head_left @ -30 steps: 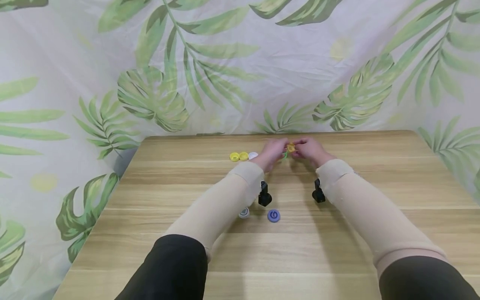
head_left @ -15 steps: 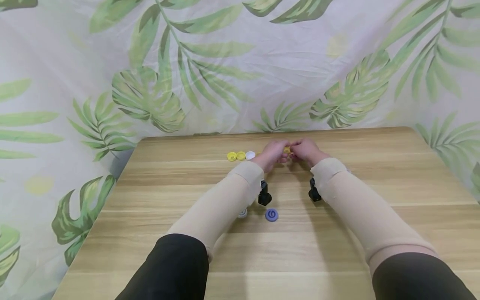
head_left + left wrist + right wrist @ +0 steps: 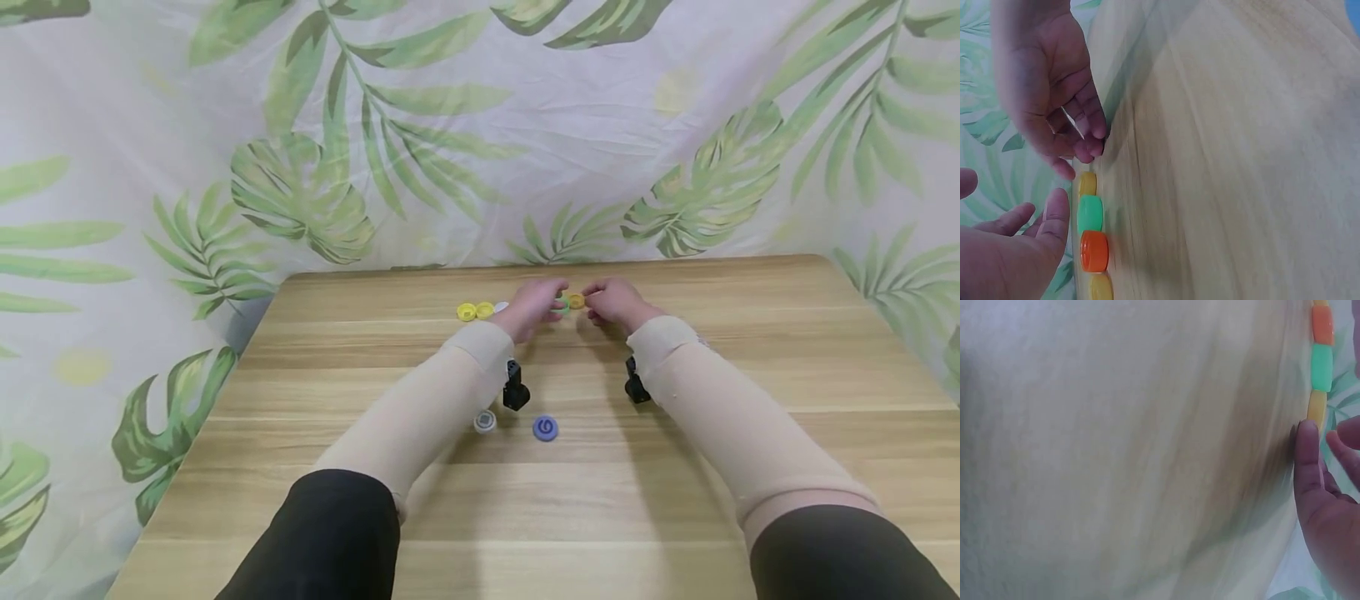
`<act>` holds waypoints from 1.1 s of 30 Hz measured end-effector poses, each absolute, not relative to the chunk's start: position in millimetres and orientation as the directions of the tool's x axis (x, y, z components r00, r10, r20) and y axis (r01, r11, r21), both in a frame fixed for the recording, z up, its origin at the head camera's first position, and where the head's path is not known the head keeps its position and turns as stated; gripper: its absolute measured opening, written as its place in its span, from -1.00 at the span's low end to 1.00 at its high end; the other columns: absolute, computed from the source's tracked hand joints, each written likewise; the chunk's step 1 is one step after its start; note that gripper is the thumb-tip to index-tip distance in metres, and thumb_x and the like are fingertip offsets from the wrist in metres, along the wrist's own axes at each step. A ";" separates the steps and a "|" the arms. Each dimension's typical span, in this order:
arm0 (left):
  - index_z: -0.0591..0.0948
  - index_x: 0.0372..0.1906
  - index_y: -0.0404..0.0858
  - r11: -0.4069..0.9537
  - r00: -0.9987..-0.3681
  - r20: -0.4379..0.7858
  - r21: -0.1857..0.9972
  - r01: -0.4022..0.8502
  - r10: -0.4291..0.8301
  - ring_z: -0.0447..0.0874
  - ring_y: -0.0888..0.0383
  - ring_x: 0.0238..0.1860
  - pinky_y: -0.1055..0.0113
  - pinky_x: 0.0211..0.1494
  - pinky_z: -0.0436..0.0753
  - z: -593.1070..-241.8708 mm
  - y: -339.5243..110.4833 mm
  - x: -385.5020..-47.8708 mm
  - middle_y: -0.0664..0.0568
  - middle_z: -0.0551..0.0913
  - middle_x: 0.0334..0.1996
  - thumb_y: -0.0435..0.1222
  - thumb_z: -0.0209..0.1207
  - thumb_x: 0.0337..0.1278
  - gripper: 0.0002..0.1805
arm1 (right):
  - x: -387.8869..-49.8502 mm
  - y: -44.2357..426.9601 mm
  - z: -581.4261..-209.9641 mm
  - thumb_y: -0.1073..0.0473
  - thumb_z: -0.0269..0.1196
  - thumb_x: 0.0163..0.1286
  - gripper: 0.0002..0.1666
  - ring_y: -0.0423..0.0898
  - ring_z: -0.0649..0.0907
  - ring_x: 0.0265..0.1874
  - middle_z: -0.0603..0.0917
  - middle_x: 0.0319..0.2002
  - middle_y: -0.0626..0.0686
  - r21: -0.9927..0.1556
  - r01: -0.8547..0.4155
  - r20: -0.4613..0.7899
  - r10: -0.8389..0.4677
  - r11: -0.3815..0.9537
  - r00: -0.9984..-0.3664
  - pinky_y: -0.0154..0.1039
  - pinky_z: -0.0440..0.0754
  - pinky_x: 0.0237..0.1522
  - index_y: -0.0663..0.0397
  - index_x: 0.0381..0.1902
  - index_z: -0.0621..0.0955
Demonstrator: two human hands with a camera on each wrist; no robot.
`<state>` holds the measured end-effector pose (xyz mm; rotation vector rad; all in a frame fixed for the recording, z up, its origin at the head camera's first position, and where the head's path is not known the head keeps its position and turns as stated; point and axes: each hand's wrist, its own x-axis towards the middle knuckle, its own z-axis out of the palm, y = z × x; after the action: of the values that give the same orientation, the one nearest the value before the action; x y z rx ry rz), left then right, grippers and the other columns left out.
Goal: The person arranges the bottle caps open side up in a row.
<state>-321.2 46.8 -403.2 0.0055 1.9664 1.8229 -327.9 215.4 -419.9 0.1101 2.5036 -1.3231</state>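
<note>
Green disc (image 3: 1090,214) mid-row on the table (image 3: 600,517)

Our left hand (image 3: 534,306) hovers left of it, fingers relaxed. An amber disc (image 3: 1087,184) touches the green one's right side; our right hand (image 3: 617,302), loosely bent and unloaded, is just beyond. An orange disc (image 3: 1094,251) adjoins its left.

On wooden table (image 3: 675,475): green disc (image 3: 564,307) partly behind left hand (image 3: 536,303); orange disc (image 3: 576,301) beside right hand (image 3: 617,301); blue disc (image 3: 545,428) well apart.

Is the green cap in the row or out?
In: both wrist views show the green cap between the orange cap and a yellow cap.
</note>
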 end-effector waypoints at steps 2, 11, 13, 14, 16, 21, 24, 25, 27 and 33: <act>0.41 0.44 -0.45 0.124 -0.895 -0.324 0.946 -0.300 0.307 0.49 -0.15 0.33 0.13 0.34 0.57 -402.0 44.2 -320.7 -0.27 0.41 0.42 -0.26 -0.04 0.58 -0.49 | -327.5 214.7 -418.5 0.33 0.03 0.53 -0.56 -0.19 0.59 -0.44 0.66 -0.27 0.15 -0.760 0.158 -0.285 -0.105 0.631 -0.953 -0.38 0.61 -0.30 0.42 0.28 0.51; 0.34 0.40 -0.57 0.012 -0.896 -0.318 0.944 -0.330 0.310 0.45 -0.14 0.31 0.07 0.39 0.49 -393.4 34.9 -320.2 -0.39 0.32 0.45 -0.32 -0.10 0.55 -0.49 | -324.8 214.6 -416.1 0.29 0.11 0.46 -0.66 -0.07 0.62 -0.36 0.70 -0.33 0.14 -0.610 -0.061 -0.177 -0.211 0.790 -0.961 -0.15 0.64 -0.07 0.49 0.00 0.64; 0.33 0.41 -0.57 -0.001 -0.899 -0.308 0.946 -0.325 0.310 0.39 -0.20 0.39 0.06 0.41 0.47 -390.2 28.8 -321.0 -0.40 0.30 0.46 -0.32 -0.12 0.57 -0.49 | -323.2 214.5 -415.6 0.29 0.11 0.46 -0.64 -0.05 0.64 -0.35 0.71 -0.30 0.18 -0.616 -0.046 -0.188 -0.203 0.787 -0.961 -0.14 0.64 -0.06 0.50 0.03 0.62; 0.33 0.41 -0.57 -0.003 -0.901 -0.305 0.947 -0.321 0.308 0.35 -0.22 0.42 0.06 0.43 0.46 -389.2 25.0 -321.7 -0.40 0.29 0.47 -0.32 -0.13 0.58 -0.50 | -322.1 214.6 -414.9 0.29 0.09 0.47 -0.62 -0.01 0.65 -0.27 0.70 -0.22 0.23 -0.612 -0.045 -0.188 -0.200 0.790 -0.962 -0.10 0.63 -0.01 0.51 0.06 0.60; 0.32 0.42 -0.57 -0.011 -0.904 -0.306 0.946 -0.324 0.300 0.32 -0.24 0.45 0.06 0.44 0.45 -388.2 16.9 -323.1 -0.40 0.29 0.47 -0.32 -0.14 0.59 -0.50 | -319.8 213.9 -413.0 0.28 0.05 0.47 -0.58 0.12 0.65 -0.06 0.66 -0.01 0.35 -0.603 -0.042 -0.184 -0.190 0.796 -0.964 0.00 0.59 0.15 0.50 0.15 0.56; 0.28 0.43 -0.59 -0.085 -0.913 -0.314 0.935 -0.345 0.259 0.28 -0.26 0.47 0.04 0.48 0.40 -392.6 -8.8 -322.2 -0.42 0.28 0.47 -0.34 -0.15 0.58 -0.48 | -318.8 206.1 -413.0 0.30 0.05 0.47 -0.56 0.32 0.53 0.21 0.56 0.18 0.45 -0.465 -0.193 -0.093 -0.265 0.864 -0.960 0.19 0.46 0.31 0.39 0.23 0.55; 0.26 0.43 -0.61 -0.109 -0.920 -0.317 0.931 -0.348 0.230 0.30 -0.25 0.44 0.04 0.48 0.40 -397.7 -25.4 -318.1 -0.42 0.28 0.46 -0.33 -0.17 0.59 -0.48 | -318.9 199.0 -414.4 0.31 0.09 0.44 -0.56 0.31 0.57 0.17 0.59 0.15 0.42 -0.370 -0.301 -0.069 -0.349 0.879 -0.935 0.18 0.49 0.29 0.36 0.21 0.59; 0.26 0.42 -0.61 -0.116 -0.921 -0.322 0.929 -0.352 0.220 0.32 -0.24 0.42 0.04 0.47 0.41 -399.4 -30.2 -316.7 -0.42 0.28 0.45 -0.33 -0.17 0.60 -0.48 | -318.3 197.2 -414.5 0.31 0.09 0.43 -0.55 0.32 0.56 0.18 0.59 0.16 0.43 -0.359 -0.317 -0.074 -0.365 0.878 -0.928 0.19 0.48 0.30 0.37 0.22 0.59; 0.28 0.40 -0.61 -0.123 -0.922 -0.330 0.925 -0.359 0.205 0.38 -0.21 0.37 0.06 0.46 0.43 -402.2 -38.5 -314.3 -0.42 0.30 0.44 -0.32 -0.18 0.62 -0.51 | -317.3 194.5 -414.6 0.33 0.08 0.41 -0.54 0.33 0.55 0.20 0.58 0.17 0.43 -0.350 -0.330 -0.086 -0.381 0.877 -0.921 0.18 0.47 0.33 0.40 0.21 0.60; 0.32 0.32 -0.61 -0.145 -0.931 -0.321 0.927 -0.346 0.171 0.46 -0.15 0.20 0.04 0.42 0.46 -405.7 -56.1 -310.3 -0.44 0.32 0.38 -0.35 -0.13 0.59 -0.56 | -317.8 190.1 -414.6 0.34 0.10 0.37 -0.59 0.27 0.59 0.12 0.64 0.06 0.38 -0.320 -0.344 -0.097 -0.392 0.883 -0.915 0.11 0.51 0.29 0.46 0.09 0.64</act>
<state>-310.3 -56.1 -405.7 -0.1965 1.7908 2.1389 -317.8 190.1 -414.6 -0.5695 2.8930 -0.4489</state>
